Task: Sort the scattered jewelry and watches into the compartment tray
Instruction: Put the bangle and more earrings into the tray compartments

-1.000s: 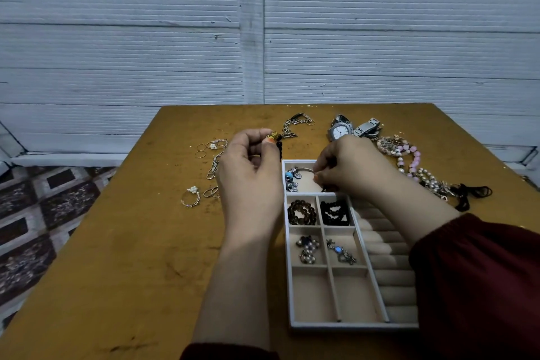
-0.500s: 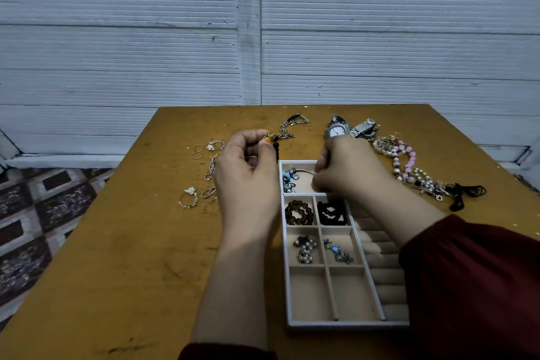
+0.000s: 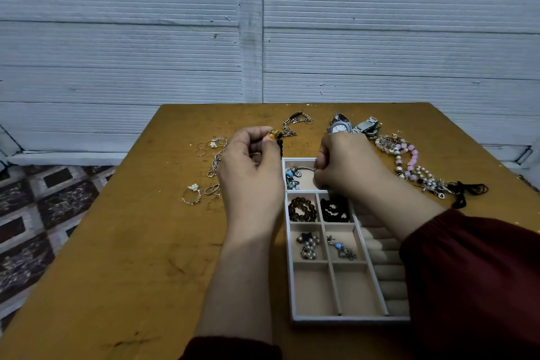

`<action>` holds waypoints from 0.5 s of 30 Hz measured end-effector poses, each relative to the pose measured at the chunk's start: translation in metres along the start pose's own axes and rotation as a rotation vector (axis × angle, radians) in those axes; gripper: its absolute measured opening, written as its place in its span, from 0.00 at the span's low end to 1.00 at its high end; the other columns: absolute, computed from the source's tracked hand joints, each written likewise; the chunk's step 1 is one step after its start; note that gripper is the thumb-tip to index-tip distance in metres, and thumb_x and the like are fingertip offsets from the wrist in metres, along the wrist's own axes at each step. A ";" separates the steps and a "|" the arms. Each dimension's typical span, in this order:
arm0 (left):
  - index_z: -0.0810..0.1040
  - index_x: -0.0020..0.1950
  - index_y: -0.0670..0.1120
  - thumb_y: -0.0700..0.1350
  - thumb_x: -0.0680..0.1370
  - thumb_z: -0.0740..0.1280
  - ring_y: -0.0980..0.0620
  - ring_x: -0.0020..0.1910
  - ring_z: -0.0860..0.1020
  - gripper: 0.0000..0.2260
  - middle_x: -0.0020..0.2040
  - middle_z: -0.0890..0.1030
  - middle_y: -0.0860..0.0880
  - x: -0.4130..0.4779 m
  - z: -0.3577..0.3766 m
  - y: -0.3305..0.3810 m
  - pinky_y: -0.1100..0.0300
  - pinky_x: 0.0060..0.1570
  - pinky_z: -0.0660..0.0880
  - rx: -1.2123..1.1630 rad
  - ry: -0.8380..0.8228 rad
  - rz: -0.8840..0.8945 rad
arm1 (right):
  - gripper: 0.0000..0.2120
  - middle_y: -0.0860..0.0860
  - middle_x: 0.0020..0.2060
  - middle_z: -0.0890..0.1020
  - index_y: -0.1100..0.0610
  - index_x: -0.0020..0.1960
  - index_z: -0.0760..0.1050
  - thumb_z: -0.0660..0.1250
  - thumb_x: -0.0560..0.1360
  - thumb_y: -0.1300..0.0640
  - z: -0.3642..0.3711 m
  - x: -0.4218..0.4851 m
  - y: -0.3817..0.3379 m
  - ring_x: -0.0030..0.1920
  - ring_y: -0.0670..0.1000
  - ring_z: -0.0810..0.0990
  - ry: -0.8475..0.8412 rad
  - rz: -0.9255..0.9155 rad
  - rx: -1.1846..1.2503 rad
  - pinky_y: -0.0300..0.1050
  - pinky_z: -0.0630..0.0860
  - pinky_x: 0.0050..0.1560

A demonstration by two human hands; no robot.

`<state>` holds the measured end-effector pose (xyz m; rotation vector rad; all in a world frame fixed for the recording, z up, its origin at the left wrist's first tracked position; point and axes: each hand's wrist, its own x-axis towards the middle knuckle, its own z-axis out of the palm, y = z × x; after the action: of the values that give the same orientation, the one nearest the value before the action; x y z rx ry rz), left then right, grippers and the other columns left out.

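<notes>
— Dark red sleeves are framing both your forearms; how are your hands sitting?

— Your left hand (image 3: 251, 166) is hovering beside the tray (image 3: 347, 320), fingers curled, its grip pinched together on a black beaded strand with a gold charm (image 3: 276, 137) that is hanging off the thumb and forefinger. Your right hand (image 3: 347, 166) is reaching over the tray's far compartment, grip closing on a silver bangle (image 3: 301, 170) with blue charms that is lying inside it.

— And the count?

— Four more compartments are holding one piece each: a brown bead bracelet (image 3: 302, 209), a black one (image 3: 334, 210), a pearl cluster (image 3: 308, 245) and a blue pendant (image 3: 342, 248). Two near compartments are lying bare. On the bench (image 3: 117, 257), two watches (image 3: 340, 125) are resting beyond your right hand, beside a pink and pearl bead tangle (image 3: 409, 161); several rings (image 3: 192, 194) are lying to your left.
</notes>
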<state>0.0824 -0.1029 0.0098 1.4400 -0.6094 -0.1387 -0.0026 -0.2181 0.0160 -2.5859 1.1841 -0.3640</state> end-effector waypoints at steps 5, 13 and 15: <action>0.79 0.48 0.50 0.40 0.77 0.65 0.65 0.29 0.72 0.06 0.36 0.76 0.57 0.000 0.000 0.001 0.65 0.36 0.70 -0.003 -0.004 -0.008 | 0.13 0.51 0.38 0.81 0.51 0.32 0.70 0.70 0.68 0.64 -0.001 -0.002 0.002 0.44 0.52 0.78 -0.009 -0.017 0.005 0.41 0.71 0.40; 0.79 0.48 0.49 0.39 0.77 0.65 0.65 0.30 0.72 0.06 0.37 0.77 0.57 -0.002 0.002 0.000 0.71 0.33 0.69 0.010 -0.004 0.024 | 0.05 0.51 0.41 0.81 0.53 0.42 0.75 0.66 0.72 0.63 -0.004 -0.013 0.004 0.46 0.52 0.77 0.015 -0.049 0.048 0.44 0.75 0.44; 0.79 0.48 0.49 0.39 0.77 0.65 0.65 0.30 0.72 0.06 0.37 0.78 0.56 -0.003 0.002 0.000 0.71 0.34 0.69 0.007 -0.007 0.039 | 0.05 0.52 0.42 0.81 0.53 0.43 0.75 0.65 0.73 0.63 -0.005 -0.016 0.006 0.47 0.53 0.78 0.027 -0.068 0.038 0.44 0.74 0.44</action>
<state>0.0793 -0.1033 0.0091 1.4340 -0.6431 -0.1111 -0.0188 -0.2099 0.0167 -2.6012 1.0900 -0.4332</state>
